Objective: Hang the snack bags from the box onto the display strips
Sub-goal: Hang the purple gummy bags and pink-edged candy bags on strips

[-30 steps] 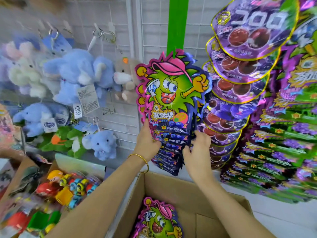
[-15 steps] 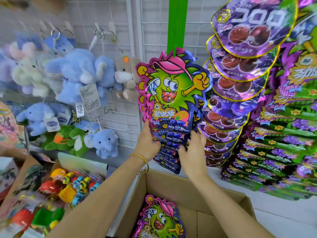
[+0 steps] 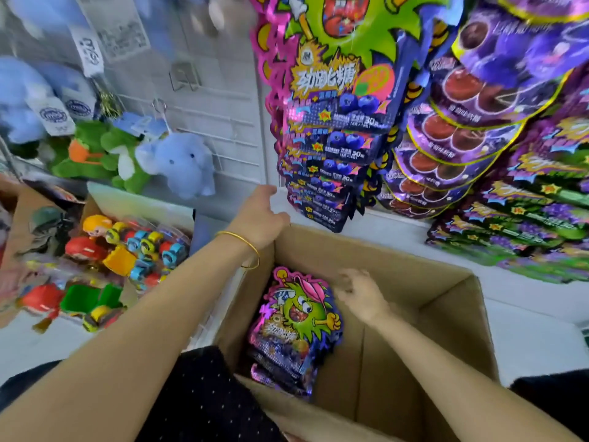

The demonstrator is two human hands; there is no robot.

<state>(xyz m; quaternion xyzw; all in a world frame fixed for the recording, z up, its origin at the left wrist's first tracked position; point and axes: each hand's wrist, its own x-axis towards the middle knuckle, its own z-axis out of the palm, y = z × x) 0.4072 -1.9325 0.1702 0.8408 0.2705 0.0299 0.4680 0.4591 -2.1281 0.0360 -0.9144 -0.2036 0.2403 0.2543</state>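
A column of green-monster snack bags (image 3: 338,122) hangs overlapping on the display strip, whose green band is out of view. Below it stands an open cardboard box (image 3: 446,314) with a stack of the same bags (image 3: 296,323) leaning against its left inner wall. My left hand (image 3: 259,215) hovers by the box's far left corner, just below the lowest hung bags, holding nothing, fingers loosely bent. My right hand (image 3: 360,291) is down inside the box beside the top bag of the stack, fingers spread and blurred, holding nothing.
Purple grape candy bags (image 3: 462,129) and green-purple bags (image 3: 535,218) hang to the right. Plush toys (image 3: 181,161) hang on a wire grid at left, above a box of plastic toy cars (image 3: 127,250). A white ledge (image 3: 526,339) runs behind the box.
Both hands have let go of the hung bags and dropped. The right hand has gone down into the box; the left sits by the box's corner. The view has tilted downward.
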